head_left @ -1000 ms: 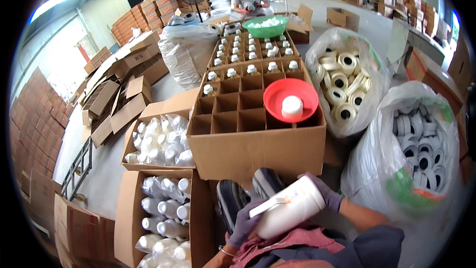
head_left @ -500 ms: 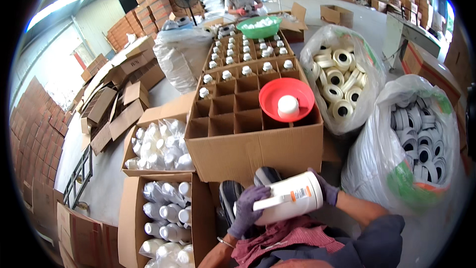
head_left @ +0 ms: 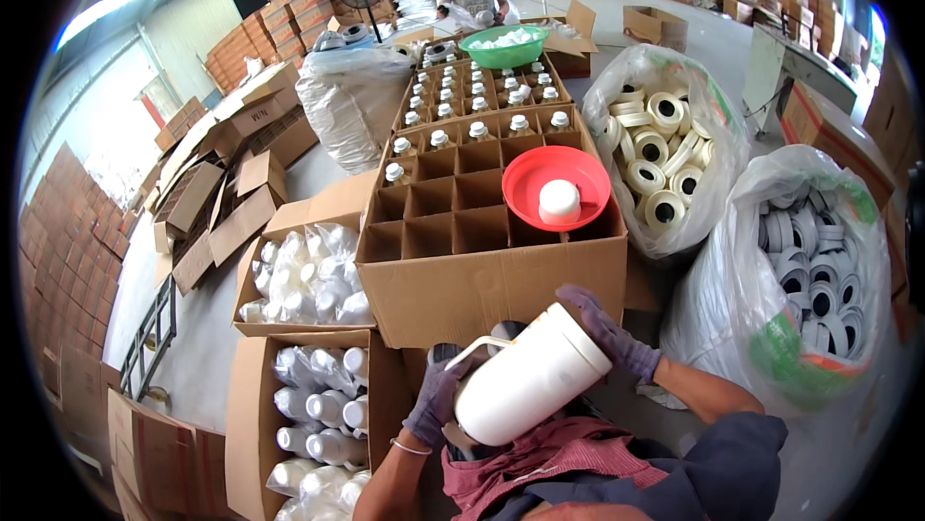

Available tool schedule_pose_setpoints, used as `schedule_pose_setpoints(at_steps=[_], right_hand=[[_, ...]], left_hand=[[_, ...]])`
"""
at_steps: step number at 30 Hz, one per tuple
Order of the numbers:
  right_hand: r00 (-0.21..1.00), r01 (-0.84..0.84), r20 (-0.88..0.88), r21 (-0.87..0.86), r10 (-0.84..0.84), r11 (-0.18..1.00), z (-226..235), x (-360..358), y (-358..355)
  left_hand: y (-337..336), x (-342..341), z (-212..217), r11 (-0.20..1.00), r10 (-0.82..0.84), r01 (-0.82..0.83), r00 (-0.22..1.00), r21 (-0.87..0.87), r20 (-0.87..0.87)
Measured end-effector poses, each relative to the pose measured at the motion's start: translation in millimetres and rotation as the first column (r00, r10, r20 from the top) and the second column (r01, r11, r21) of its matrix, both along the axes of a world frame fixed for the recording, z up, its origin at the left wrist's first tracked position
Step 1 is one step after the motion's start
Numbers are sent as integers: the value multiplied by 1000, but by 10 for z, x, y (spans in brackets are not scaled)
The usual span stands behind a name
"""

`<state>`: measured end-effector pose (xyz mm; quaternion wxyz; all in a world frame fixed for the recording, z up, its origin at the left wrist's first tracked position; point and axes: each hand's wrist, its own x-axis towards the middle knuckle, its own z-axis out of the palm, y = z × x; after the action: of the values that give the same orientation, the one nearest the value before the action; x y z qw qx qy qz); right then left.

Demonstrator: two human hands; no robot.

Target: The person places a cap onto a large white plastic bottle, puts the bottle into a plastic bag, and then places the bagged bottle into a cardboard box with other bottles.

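Nearest in front of us stands the big divided carton (head_left: 491, 299), with white-capped bottles in its far cells. To our right slumps a clear plastic sack (head_left: 761, 352) of grey rings; to our left, an open box (head_left: 249, 425) holds wrapped white bottles. Our white jug (head_left: 530, 378) lies tilted over our lap, upper end rightward. A red bowl (head_left: 520, 198) sits atop the carton. Our right hand (head_left: 609, 336) is spread open beside the jug's upper end; our left hand (head_left: 436, 401) meets its handle (head_left: 474, 349), though we cannot tell whether the fingers close around it. A rounded white piece (head_left: 559, 201) rests in the bowl.
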<state>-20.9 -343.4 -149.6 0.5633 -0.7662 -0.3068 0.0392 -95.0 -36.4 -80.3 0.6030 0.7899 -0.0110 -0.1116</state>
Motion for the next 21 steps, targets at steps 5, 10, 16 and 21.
schedule_pose_setpoints(at_steps=[5,10,16,21], right_hand=[[997,-31,-77,-121,22,992,500,64,229],[998,14,64,-165,-4,986,408,134,177],[992,-103,-73,68,108,992,883,160,529],[199,272,-812,584,549,765,55,274,401]], left_hand=[[-42,-91,-40,990,112,-138,889,26,445],[86,-20,-185,994,100,-101,995,-52,-22],[107,-76,-82,983,60,-132,891,129,450],[-42,143,265,933,-167,-118,694,339,700]])
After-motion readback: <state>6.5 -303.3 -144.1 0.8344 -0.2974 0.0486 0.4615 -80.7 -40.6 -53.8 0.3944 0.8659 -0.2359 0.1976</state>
